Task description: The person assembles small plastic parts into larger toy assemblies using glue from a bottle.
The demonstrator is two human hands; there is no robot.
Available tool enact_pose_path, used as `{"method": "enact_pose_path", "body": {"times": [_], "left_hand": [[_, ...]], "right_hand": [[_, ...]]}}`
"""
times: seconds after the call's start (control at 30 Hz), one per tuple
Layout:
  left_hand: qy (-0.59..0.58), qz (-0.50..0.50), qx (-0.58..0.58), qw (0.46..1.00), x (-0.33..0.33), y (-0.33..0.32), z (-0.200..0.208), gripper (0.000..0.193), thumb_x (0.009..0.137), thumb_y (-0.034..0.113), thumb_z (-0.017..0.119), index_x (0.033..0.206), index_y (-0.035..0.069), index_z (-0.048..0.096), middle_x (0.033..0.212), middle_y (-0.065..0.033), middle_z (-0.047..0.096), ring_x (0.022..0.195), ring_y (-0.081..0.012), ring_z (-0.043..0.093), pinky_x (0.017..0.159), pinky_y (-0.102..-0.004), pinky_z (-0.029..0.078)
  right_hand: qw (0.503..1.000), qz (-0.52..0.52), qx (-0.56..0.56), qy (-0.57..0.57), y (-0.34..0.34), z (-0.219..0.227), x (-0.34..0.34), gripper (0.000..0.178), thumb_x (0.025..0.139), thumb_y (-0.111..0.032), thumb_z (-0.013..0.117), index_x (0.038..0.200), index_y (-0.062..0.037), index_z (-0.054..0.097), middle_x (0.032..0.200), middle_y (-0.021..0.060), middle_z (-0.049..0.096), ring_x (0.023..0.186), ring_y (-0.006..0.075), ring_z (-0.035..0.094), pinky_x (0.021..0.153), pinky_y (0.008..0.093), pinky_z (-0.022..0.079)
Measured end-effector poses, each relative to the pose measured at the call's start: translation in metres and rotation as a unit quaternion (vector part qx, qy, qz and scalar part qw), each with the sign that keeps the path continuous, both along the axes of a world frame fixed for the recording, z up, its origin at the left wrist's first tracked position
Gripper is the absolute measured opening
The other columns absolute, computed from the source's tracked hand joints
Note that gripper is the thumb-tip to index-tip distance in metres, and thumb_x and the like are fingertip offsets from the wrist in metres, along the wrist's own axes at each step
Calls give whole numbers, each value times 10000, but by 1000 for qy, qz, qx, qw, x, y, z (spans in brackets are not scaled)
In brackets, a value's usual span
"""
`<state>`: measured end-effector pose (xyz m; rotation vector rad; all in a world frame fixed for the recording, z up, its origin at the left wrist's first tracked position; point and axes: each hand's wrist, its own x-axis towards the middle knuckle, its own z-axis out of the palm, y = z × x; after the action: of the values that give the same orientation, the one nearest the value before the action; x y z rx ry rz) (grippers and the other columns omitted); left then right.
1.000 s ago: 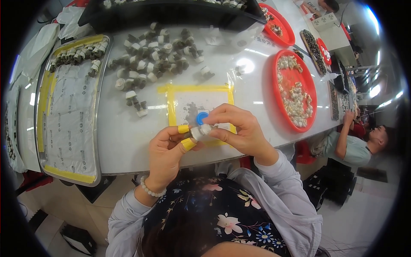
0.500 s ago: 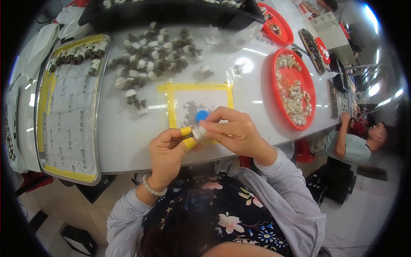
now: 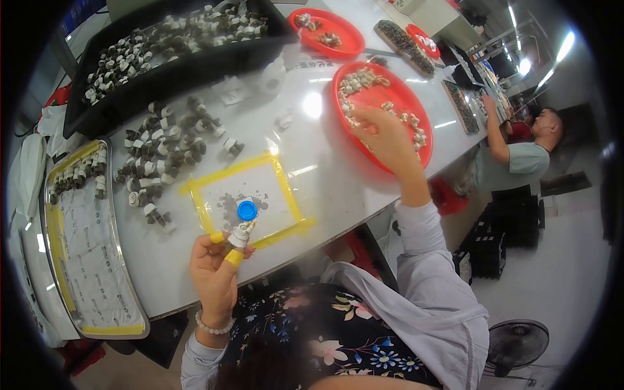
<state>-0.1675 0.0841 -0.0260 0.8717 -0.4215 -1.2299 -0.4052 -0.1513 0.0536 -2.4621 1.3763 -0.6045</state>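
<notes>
Fingertips (image 3: 233, 257) pinch a stubby white, knobbly-topped piece (image 3: 238, 236).

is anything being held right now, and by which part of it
The left hand pinches a small white piece by its near end. Whether the right hand holds anything over the red tray cannot be told.

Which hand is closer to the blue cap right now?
Left. The left hand is just on the person's side of the blue cap, holding a white piece near it; the right hand is farther off to the right, over the red tray.
</notes>
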Motion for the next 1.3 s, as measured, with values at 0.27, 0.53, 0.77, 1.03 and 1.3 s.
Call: {"method": "enact_pose_path", "body": {"times": [0.27, 0.53, 0.77, 1.03, 1.3], "left_hand": [[-14, 20, -6, 1000, -2, -2, 5, 301, 774, -110, 539, 1047, -10, 459, 1018, -134, 579, 901, -241, 606, 844, -364, 478], [-187, 146, 16, 971, 62, 30, 34, 284, 776, -111, 548, 1038, -19, 488, 997, -109, 566, 939, -213, 579, 856, -354, 490], [-598, 256, 166, 741, 186, 43, 57, 242, 737, -8, 609, 978, -5, 584, 874, -79, 622, 800, -127, 599, 709, -240, 477], [-721, 242, 190, 621, 242, -7, 13, 274, 726, 86, 607, 978, -20, 587, 873, -158, 626, 799, -267, 606, 728, -328, 467], [-775, 167, 192, 579, 221, 1, 22, 348, 742, 106, 589, 1070, -9, 567, 1022, -191, 585, 982, -325, 536, 859, -386, 418]], "right_hand": [[993, -54, 9, 106, -27, -36, -31, 271, 755, -135, 659, 990, -10, 607, 921, 135, 637, 800, 226, 606, 715, 308, 477], [998, 31, 39, -50, 27, 1, 10, 224, 694, -31, 639, 914, -14, 604, 863, 116, 624, 763, 217, 601, 692, 317, 478], [946, 293, 72, 117, 59, 1, 71, 209, 683, -33, 625, 891, -17, 625, 781, 112, 551, 732, 250, 550, 657, 333, 448], [950, 298, 47, 81, 71, -17, 85, 248, 738, -41, 607, 986, -31, 620, 796, 99, 536, 747, 249, 546, 646, 339, 450], [955, 271, 119, 27, 68, -33, 80, 249, 739, -31, 627, 985, -27, 588, 841, 105, 539, 728, 239, 566, 631, 309, 458]]}}
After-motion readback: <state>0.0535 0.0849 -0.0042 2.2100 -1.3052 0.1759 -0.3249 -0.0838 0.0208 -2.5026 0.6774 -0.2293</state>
